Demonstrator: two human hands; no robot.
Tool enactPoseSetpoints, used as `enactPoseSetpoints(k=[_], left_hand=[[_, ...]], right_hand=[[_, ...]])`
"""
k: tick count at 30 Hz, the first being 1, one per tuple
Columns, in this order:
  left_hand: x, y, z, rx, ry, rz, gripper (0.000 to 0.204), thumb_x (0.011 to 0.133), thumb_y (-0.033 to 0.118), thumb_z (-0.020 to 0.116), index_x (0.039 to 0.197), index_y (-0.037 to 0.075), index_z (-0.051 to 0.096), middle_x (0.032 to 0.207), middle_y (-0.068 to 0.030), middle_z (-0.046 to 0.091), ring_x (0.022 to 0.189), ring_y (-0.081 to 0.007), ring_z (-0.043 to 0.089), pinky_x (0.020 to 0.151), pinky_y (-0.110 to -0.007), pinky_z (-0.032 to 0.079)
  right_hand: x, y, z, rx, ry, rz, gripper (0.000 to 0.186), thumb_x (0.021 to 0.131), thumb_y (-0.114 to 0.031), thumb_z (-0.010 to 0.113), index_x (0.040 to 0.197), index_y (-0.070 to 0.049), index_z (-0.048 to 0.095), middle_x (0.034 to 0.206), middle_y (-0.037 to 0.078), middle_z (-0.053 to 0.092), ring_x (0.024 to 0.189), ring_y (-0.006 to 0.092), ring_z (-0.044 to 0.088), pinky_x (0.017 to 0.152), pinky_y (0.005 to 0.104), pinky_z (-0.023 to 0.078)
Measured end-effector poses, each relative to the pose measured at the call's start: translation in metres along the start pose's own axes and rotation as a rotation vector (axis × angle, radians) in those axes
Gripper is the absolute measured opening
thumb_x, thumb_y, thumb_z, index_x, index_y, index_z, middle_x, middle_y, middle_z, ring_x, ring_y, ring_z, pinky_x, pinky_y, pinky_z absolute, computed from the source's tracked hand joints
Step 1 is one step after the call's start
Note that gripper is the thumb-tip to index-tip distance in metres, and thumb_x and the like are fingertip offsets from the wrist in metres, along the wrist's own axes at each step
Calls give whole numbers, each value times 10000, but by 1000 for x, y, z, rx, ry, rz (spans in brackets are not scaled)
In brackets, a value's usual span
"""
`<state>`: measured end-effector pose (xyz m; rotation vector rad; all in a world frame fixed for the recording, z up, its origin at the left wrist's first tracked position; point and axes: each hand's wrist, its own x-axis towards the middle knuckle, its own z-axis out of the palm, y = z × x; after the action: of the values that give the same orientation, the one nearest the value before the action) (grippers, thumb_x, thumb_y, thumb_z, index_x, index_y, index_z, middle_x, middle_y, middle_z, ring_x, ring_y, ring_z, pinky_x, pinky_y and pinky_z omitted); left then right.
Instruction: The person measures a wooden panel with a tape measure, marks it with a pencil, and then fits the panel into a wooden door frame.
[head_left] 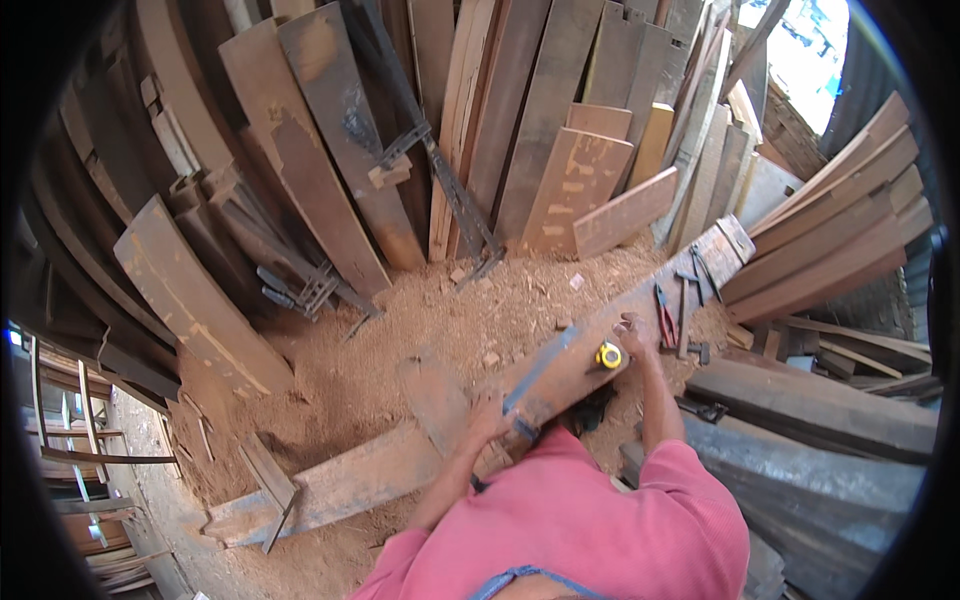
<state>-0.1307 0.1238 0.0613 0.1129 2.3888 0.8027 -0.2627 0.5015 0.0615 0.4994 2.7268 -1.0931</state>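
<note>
Well apart from each other, the left hand [487,416] rests on the wooden bench [585,340], its grip unclear, and the right hand [632,335], perhaps holding something I cannot tell, is beside the yellow tape measure [609,354] lying there, near red-handled pliers [664,316]

One person in a pink shirt [590,510] shows two bare hands, one left hand [487,415] and one right hand [632,332], and there is one long, dusty brown wooden worktop [360,478]. The small things include one round yellow-and-black tape measure [608,355], one pair of red-handled metal pliers [665,318] and at least two other slender, dark hand tools [684,318]. There are at least two long, dark metal bar clamps [455,188] and well over ten brown wooden boards [545,120], overlapping too much for an exact count.
</note>
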Motion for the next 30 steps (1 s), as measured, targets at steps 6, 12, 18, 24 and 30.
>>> enactPoseSetpoints(k=[6,12,18,24,30], left_hand=[[36,20,46,38,-102,-287,878,861,449,638,1522,44,225,1531,-319,265,1437,-482,225,1185,-532,210],[58,42,52,-28,-70,-462,995,866,503,597,1555,29,58,1531,-398,164,1454,-513,146,1213,-499,92],[80,54,37,-190,-33,-625,1057,832,550,614,1555,15,59,1473,-401,308,1425,-494,265,1215,-477,100],[96,47,46,-206,180,-607,1023,797,500,674,1547,37,153,1212,-391,561,1163,-504,556,1063,-533,377],[107,60,48,-75,296,-629,974,789,466,695,1517,7,237,1074,-391,603,981,-511,620,888,-554,482]], right_hand=[[160,37,30,-264,-8,-267,344,812,-244,688,1044,4,639,855,235,684,871,389,680,774,440,536],[248,44,60,-401,-150,-268,420,820,-288,709,1142,-27,639,936,243,693,940,389,677,796,447,537],[305,17,69,-325,-192,-253,507,798,-250,684,1216,22,593,1207,313,605,1156,404,586,982,453,474],[360,18,58,-670,-138,-275,559,806,-182,646,1327,-46,494,1284,227,576,1199,440,524,1005,509,429],[389,-27,72,-820,-224,-371,546,813,-121,594,1341,-63,468,1380,159,508,1250,414,469,1039,532,371]])
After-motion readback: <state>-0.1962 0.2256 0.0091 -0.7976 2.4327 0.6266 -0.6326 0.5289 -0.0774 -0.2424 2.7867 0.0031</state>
